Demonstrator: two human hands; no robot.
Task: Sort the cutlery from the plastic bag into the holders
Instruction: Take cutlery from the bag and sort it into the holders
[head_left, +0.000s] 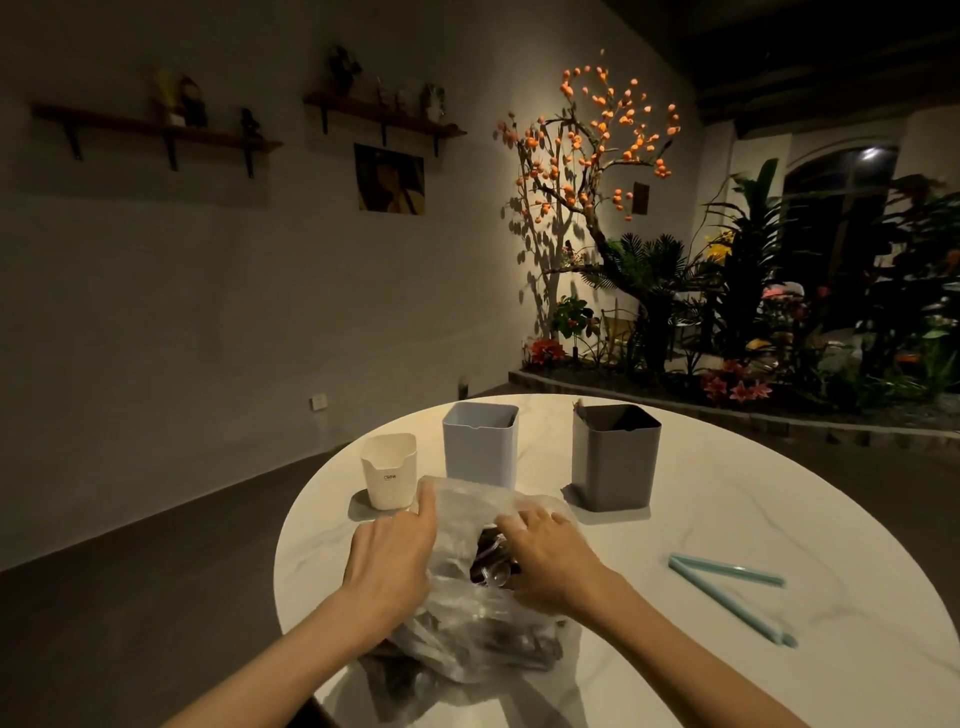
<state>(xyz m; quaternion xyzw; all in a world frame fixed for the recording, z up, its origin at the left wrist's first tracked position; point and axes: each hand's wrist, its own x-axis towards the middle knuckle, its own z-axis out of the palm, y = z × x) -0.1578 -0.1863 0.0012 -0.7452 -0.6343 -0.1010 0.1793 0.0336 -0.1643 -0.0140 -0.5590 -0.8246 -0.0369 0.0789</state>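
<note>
Head view. The left hand (390, 558) holds the left side of the clear plastic bag (467, 613), its fingers gathered on the film and the forefinger stretched along the bag's far edge. The right hand (545, 558) rests on the bag's right side with fingers curled down into the bunched plastic at the opening; whether it grips the film or a piece inside cannot be told. Dark cutlery (488, 558), with one clear piece among it, shows through the bag between the two hands, and more dark pieces lie in the bag's near end. The bag lies on the round white marble-patterned table (727, 509), toward its near edge.

Just beyond the bag, three holders stand in a row toward the far edge: a small cream holder (388, 470) at left, a pale blue holder (480, 447) in the middle, and a grey holder (615, 457) at right. A light green sealing clip (727, 592), opened in a V, lies apart on the table's right side.
</note>
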